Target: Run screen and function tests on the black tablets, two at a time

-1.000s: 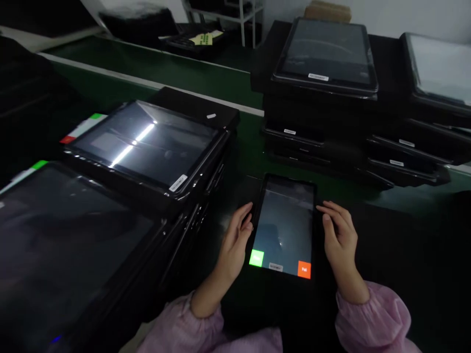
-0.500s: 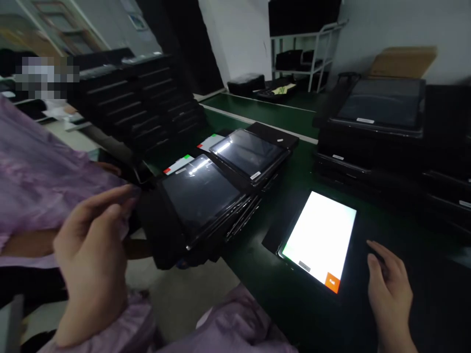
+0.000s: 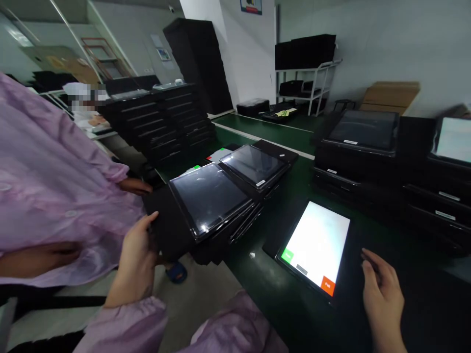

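Observation:
My left hand (image 3: 138,257) is at the near left edge of a black tray (image 3: 167,220), thumb on top and the other fingers hidden below the edge. A tablet (image 3: 211,196) with a dark, glossy screen lies on this tray. Beside it lies another dark tablet (image 3: 255,164). Further right, a lit tablet (image 3: 318,240) shows a white screen with a green square and an orange-red one at its lower corners. My right hand (image 3: 384,289) rests just right of it, fingers loosely bent and thumb apart, with nothing visible in them.
A co-worker in a lilac smock (image 3: 73,186) stands at left, one hand (image 3: 136,186) by the tray's far edge. Stacked trays (image 3: 162,117) rise behind. More stacks with tablets (image 3: 362,130) stand at right on the green table (image 3: 253,274).
My left hand has come to the tray's edge from the left. The co-worker's hand now shows beside the tray. A green square now shows clearly on the lit screen. The view has shifted.

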Available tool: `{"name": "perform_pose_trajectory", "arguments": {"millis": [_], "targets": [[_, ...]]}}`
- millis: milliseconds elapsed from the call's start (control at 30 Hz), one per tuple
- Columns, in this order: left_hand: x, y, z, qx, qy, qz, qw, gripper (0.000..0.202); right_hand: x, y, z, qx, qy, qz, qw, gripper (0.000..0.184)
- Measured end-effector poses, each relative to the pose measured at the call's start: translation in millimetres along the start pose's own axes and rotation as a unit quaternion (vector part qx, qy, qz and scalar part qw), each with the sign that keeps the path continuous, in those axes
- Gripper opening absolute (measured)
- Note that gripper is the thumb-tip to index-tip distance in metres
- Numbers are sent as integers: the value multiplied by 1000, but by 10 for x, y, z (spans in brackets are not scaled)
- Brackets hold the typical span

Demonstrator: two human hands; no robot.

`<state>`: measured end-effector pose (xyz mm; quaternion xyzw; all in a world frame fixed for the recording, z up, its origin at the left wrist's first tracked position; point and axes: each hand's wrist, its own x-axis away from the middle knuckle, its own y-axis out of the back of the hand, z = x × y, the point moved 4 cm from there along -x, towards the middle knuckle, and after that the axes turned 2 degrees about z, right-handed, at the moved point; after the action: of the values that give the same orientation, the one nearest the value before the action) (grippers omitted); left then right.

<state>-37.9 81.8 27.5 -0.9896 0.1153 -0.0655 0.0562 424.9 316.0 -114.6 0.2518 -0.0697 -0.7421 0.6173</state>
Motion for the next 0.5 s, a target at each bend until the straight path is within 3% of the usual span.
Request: {"name": "perform_pose_trajectory", "arguments": {"millis": [233, 333, 400, 467, 500], "targets": [[365, -228, -216, 115, 64, -19, 991, 10, -19, 23, 27, -15, 15, -3, 1000, 64], [384, -135, -118, 143, 90, 0, 986, 24, -3, 42, 131, -26, 54, -9, 998, 56], [328, 37, 12, 152, 83, 49, 984, 41, 114, 8, 284, -47, 98, -2, 994, 46], [265, 230, 184, 142, 74, 149, 976, 52, 384, -104, 495, -83, 142, 45, 985, 33], [256, 298, 280, 135, 75, 223, 962, 53, 581, -191, 611, -107, 159, 88, 978, 30]]}}
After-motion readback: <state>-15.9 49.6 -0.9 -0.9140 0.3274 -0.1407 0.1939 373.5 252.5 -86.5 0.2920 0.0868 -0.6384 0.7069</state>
